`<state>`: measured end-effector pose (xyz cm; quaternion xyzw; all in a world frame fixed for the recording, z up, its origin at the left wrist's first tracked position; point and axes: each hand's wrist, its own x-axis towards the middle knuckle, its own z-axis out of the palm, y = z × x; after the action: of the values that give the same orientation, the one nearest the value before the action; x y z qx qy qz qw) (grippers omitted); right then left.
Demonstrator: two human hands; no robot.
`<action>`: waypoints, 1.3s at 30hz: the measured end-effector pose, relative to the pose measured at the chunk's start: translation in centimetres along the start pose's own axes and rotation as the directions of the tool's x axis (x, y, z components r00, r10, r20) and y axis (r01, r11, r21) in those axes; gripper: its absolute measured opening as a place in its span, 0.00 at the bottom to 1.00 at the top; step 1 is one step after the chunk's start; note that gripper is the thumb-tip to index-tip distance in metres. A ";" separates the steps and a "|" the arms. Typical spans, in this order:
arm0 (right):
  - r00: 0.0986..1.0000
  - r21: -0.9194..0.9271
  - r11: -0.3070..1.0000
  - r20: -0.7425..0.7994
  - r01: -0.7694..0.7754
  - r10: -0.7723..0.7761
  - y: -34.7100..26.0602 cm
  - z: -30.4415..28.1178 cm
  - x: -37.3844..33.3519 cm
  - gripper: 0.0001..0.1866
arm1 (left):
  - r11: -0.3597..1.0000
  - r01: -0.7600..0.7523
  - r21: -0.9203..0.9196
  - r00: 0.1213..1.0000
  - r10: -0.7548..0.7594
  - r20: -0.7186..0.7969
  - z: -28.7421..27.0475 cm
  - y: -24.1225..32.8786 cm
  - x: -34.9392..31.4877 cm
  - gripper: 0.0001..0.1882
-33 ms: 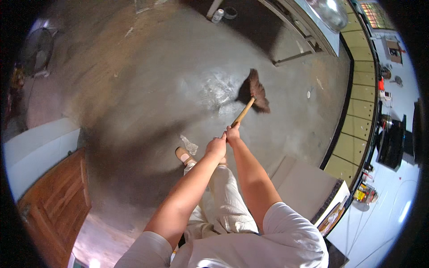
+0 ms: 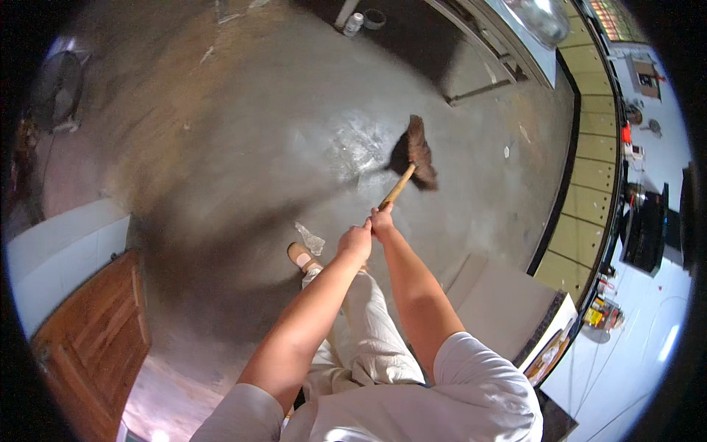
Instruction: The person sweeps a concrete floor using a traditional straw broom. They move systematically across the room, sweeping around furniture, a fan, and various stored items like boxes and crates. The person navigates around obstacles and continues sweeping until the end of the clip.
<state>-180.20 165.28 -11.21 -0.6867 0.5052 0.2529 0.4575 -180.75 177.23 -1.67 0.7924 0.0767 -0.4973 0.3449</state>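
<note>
Both of my hands are wrapped round the light wooden handle of a broom [image 2: 400,186] in front of me. My right hand [image 2: 381,219] grips further along the stick, nearer the head. Just behind it, almost touching, my left hand [image 2: 355,241] is closed on the handle's upper end. Dark brown bristles [image 2: 419,156] fan out at the far end, at or near the grey floor [image 2: 265,132], with their shadow to the left. A thin translucent scrap [image 2: 310,239] lies beside my tan shoe [image 2: 300,255].
A table [image 2: 482,94] stands at the far right, with a white bottle [image 2: 353,24] by its leg. Yellow-green cabinets [image 2: 582,195] and a counter run along the right. A box-like grey unit [image 2: 501,302] is near my right arm. At left are a wooden door [image 2: 96,317] and a fan [image 2: 59,88].
Very little differs. The view has shifted slightly, and the broom's bristles appear a touch lower and further left. Both hands keep their grip.
</note>
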 end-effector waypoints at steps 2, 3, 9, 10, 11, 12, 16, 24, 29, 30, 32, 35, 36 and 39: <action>0.994 0.330 0.943 0.108 -0.044 0.008 1.4 2.3 -0.6 0.42 | 0.998 0.036 -0.049 0.997 -0.039 -0.066 -0.1 -1.8 -0.3 0.34; 0.996 0.260 0.965 0.086 -0.041 0.019 2.9 3.8 -2.1 0.42 | 0.987 0.124 -0.105 0.992 -0.125 0.000 -1.2 -2.2 -2.1 0.35; 0.966 -0.063 0.993 0.246 0.103 -0.084 4.7 13.2 -17.7 0.48 | 0.944 0.050 0.327 0.996 -0.020 -0.093 -5.4 -13.4 -15.0 0.30; 0.961 -0.027 0.993 0.255 0.115 -0.104 5.2 13.9 -19.1 0.48 | 0.937 0.067 0.342 0.991 -0.022 -0.134 -6.0 -12.6 -17.5 0.36; 0.956 0.012 0.992 0.267 0.126 -0.124 5.8 14.9 -20.4 0.47 | 0.925 0.054 0.376 0.991 -0.004 -0.135 -6.5 -12.6 -19.0 0.37; 0.949 0.037 0.998 0.311 0.050 -0.059 5.3 15.2 -21.9 0.47 | 0.913 0.054 0.404 0.990 0.005 -0.142 -7.0 -12.9 -20.2 0.38; 0.974 0.123 0.990 0.205 0.072 -0.096 4.8 13.1 -23.3 0.46 | 0.883 -0.031 0.468 0.988 0.098 -0.120 -7.4 -10.2 -22.5 0.38; 0.978 0.270 0.960 -0.210 0.071 -0.013 8.3 -3.5 -12.6 0.44 | 0.830 -0.322 0.455 0.946 0.259 0.197 2.0 2.4 -14.1 0.25; 0.957 0.461 0.887 -0.253 -0.010 0.142 15.1 -11.8 -5.1 0.44 | 0.704 -0.423 0.570 0.900 0.255 0.353 11.8 6.5 -7.3 0.21; 0.962 0.494 0.869 -0.218 -0.038 0.166 14.2 -12.2 -4.8 0.44 | 0.710 -0.402 0.579 0.910 0.240 0.338 12.5 6.6 -5.9 0.20; 0.961 0.543 0.838 -0.192 -0.064 0.198 16.0 -12.7 -4.0 0.44 | 0.705 -0.408 0.580 0.903 0.219 0.369 14.8 6.9 -5.3 0.20; 0.975 0.577 0.805 -0.062 -0.138 0.212 13.0 -10.2 -6.2 0.41 | 0.772 -0.286 0.568 0.940 0.109 0.325 10.8 3.5 -5.8 0.19; 0.961 0.340 0.937 -0.227 -0.074 0.159 15.0 -6.3 -6.2 0.41 | 0.797 -0.301 0.523 0.924 0.108 0.368 8.8 4.1 -7.8 0.19; 0.991 0.418 0.898 0.066 -0.136 0.120 9.4 1.1 -10.9 0.44 | 0.768 -0.137 0.626 0.978 0.004 0.210 1.6 0.6 -11.7 0.30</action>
<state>-192.72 170.69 -6.38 -0.5320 0.5829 0.1808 0.5870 -187.47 178.36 8.04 0.8116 -0.1605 -0.5560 0.0804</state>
